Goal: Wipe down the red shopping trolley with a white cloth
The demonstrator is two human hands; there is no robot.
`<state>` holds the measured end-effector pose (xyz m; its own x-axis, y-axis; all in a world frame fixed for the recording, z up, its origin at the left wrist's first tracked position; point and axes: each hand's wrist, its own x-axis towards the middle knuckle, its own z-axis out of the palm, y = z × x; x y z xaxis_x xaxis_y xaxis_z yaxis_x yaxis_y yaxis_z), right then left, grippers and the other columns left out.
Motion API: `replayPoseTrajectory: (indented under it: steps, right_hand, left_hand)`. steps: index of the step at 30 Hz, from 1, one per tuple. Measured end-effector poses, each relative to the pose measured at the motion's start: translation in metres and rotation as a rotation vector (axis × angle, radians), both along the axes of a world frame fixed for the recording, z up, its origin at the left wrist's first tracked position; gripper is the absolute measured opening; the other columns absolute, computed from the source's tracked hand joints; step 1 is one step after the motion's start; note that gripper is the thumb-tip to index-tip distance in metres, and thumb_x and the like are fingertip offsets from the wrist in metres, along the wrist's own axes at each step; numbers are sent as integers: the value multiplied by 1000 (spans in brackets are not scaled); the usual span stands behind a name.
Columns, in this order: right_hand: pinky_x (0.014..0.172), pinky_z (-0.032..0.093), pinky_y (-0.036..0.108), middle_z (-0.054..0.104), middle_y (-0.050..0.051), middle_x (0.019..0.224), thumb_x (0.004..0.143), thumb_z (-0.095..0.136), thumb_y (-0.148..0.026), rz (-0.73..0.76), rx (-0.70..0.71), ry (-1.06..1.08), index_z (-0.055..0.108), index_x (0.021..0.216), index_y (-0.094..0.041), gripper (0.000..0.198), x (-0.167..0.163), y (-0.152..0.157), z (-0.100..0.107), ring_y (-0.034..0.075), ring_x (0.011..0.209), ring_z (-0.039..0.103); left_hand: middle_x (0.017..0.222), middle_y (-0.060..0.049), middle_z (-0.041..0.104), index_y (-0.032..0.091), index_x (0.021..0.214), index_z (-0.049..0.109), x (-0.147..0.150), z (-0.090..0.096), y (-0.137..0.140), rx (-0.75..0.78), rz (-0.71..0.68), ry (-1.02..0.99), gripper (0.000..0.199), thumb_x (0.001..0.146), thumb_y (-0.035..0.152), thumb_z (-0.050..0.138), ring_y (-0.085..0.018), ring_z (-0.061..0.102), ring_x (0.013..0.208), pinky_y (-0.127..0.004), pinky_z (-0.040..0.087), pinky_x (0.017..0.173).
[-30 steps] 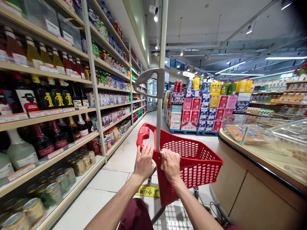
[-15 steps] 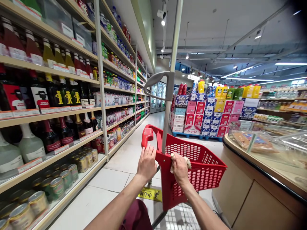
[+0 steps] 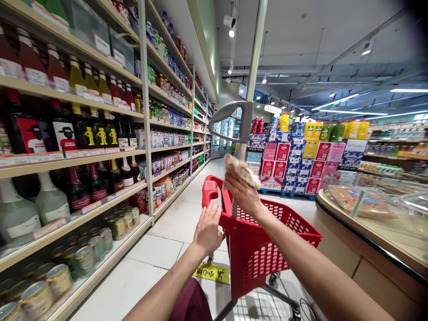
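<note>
A red shopping cart (image 3: 247,258) with a perforated basket stands in front of me, and a grey pole (image 3: 254,58) with a grey loop handle (image 3: 230,120) rises from it. My left hand (image 3: 207,229) rests against the cart's red edge below the red grip (image 3: 210,189), fingers stretched out and holding nothing. My right hand (image 3: 244,194) is closed on a crumpled off-white cloth (image 3: 245,171) beside the lower part of the pole, above the basket. The hand and cloth hide that part of the pole, so I cannot tell whether they touch it.
Shelves (image 3: 96,156) of bottles and cans line the left side. A curved display counter (image 3: 354,223) stands close on the right. Stacked drink cartons (image 3: 301,165) are ahead. A yellow caution sticker (image 3: 214,273) lies on the tiled floor.
My right hand has lifted the cloth from the basket's rim, up and to the left, to the pole. My left hand stays at the cart's edge. The view has shifted slightly.
</note>
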<state>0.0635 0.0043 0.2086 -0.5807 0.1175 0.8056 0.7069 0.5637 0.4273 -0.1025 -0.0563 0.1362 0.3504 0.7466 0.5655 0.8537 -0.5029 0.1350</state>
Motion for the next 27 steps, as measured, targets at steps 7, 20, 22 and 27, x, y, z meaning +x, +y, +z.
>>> replayPoseTrajectory:
  steps: [7,20,22,27]
  right_hand:
    - [100,30,42,51,6,124,84,41,-20,-154,95,-46,50,119,-22,36,11,-10,3,21,116,43]
    - [106,4,49,40,5,134,84,44,-35,-157,177,-103,46,121,-23,39,13,-5,20,22,128,24]
    - [105,3,51,36,7,135,84,42,-37,-201,182,3,45,122,-20,42,10,-3,35,23,129,21]
    - [107,9,47,47,7,128,82,44,-34,-136,121,-184,53,114,-18,37,13,-6,15,22,127,26]
  left_hand:
    - [135,-8,37,12,121,42,1,0,0,-17,5,-50,63,58,10,45,-22,16,131,-43,17,107]
    - [134,-9,39,10,121,43,11,-4,-8,54,5,-21,61,60,10,45,-23,19,130,-44,18,107]
    - [133,-9,40,11,121,44,12,-3,-9,56,16,-21,61,60,9,44,-23,20,130,-44,18,107]
    - [133,-10,40,11,121,43,10,1,-10,22,9,-1,62,60,8,45,-22,20,130,-43,19,107]
